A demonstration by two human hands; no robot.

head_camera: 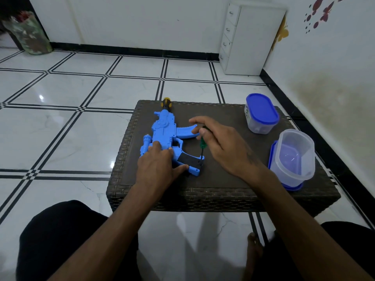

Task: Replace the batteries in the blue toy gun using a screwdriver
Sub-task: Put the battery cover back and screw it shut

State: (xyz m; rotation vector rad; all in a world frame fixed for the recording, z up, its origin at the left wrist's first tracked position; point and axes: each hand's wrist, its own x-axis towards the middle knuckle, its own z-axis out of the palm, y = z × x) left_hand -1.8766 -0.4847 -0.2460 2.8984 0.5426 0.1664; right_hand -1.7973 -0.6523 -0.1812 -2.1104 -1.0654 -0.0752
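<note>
The blue toy gun (163, 131) lies flat on a low dark wicker table (223, 189), muzzle pointing away from me. My left hand (159, 166) presses down on the gun's body near the grip. My right hand (221, 145) holds a small green-handled screwdriver (202, 144) upright. Its thin shaft reaches down to the black cover (188, 159) on the grip. A yellow and black tip (166, 103) shows at the gun's far end.
A closed clear container with a blue lid (260, 113) stands at the table's far right. Nearer me, an open clear container (293, 157) sits on its blue lid. A white drawer unit (251, 39) stands by the wall. My knees flank the table.
</note>
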